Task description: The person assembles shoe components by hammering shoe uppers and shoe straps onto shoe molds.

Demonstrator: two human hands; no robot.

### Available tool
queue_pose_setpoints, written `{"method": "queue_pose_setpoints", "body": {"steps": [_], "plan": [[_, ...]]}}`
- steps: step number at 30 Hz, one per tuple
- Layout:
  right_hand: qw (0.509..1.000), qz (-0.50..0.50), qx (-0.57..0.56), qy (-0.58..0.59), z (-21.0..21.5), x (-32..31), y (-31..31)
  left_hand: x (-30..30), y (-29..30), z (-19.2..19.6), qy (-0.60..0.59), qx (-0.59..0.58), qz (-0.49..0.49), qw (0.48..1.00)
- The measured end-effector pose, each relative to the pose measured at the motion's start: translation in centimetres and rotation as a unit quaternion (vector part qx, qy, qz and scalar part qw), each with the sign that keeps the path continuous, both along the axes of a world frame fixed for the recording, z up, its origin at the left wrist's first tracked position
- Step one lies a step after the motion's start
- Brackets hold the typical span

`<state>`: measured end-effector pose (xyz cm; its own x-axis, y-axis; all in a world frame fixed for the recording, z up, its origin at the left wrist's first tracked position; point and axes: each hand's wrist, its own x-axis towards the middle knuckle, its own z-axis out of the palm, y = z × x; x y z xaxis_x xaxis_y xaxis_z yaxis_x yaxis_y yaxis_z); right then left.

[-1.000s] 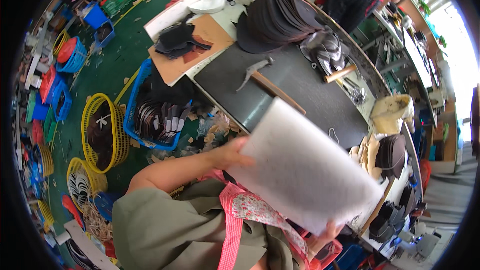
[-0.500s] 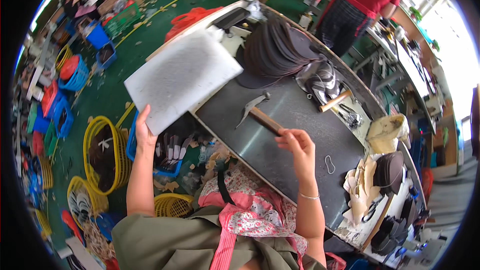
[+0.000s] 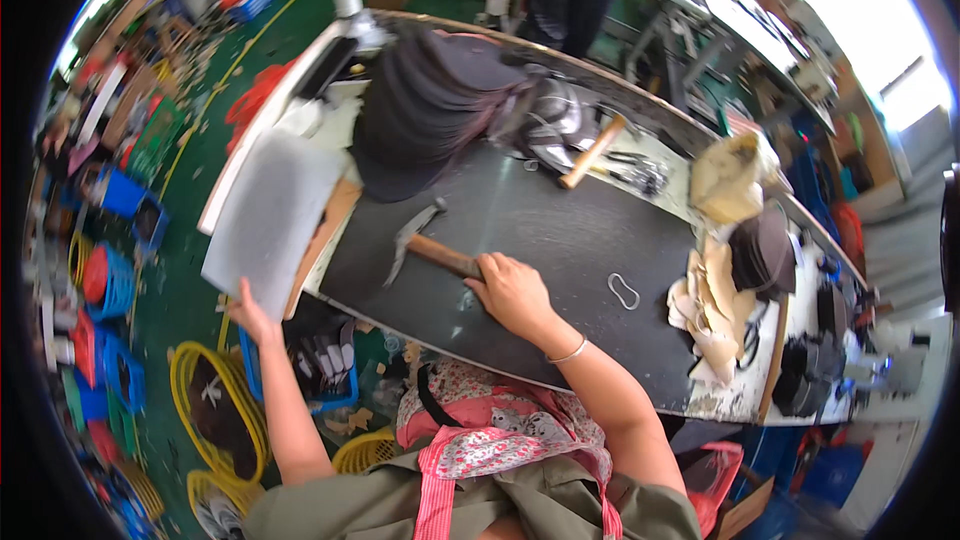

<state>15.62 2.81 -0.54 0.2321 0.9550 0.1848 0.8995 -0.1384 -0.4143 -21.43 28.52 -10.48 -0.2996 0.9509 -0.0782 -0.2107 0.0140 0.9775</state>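
A hammer (image 3: 425, 248) is gripped tight by the right hand (image 3: 508, 292), while a grey sheet (image 3: 272, 220) is seemingly pinched by the left hand (image 3: 246, 316).

Free room: bare black tabletop (image 3: 560, 230) between hammer (image 3: 425, 245) and wire loop (image 3: 623, 290).
Far side: blocked by dark stack (image 3: 430, 105) and second hammer (image 3: 592, 152).
Right end: crowded by tan pieces (image 3: 710, 305).
Left edge: covered by grey sheet (image 3: 272, 220).

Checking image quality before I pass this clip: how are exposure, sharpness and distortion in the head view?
Head view: strong fisheye bending of the workbench edges, black corners; upper right by the windows is blown out; the centre, with the right hand on the hammer, is sharp; the floor bins at the left rim smear.
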Motion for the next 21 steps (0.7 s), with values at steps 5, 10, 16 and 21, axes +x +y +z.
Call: {"method": "queue_pose_setpoints", "body": {"steps": [5,10,16,21], "plan": [[0.952,-0.192,0.128,0.203,2.0,3.2,-3.1,3.1,-1.0,1.7,0.145,-0.009,0.115,0.983],[0.909,-0.382,0.165,0.035,3.4,12.8,-3.5,1.4,-0.3,1.5,0.439,0.043,0.145,0.886],[0.872,-0.477,0.111,-0.009,-0.5,21.0,-1.4,9.0,-2.8,8.4,0.53,0.243,0.036,0.812],[0.871,-0.483,0.091,-0.011,-2.4,21.4,1.1,16.7,2.0,11.3,0.443,0.171,-0.121,0.872]]}}
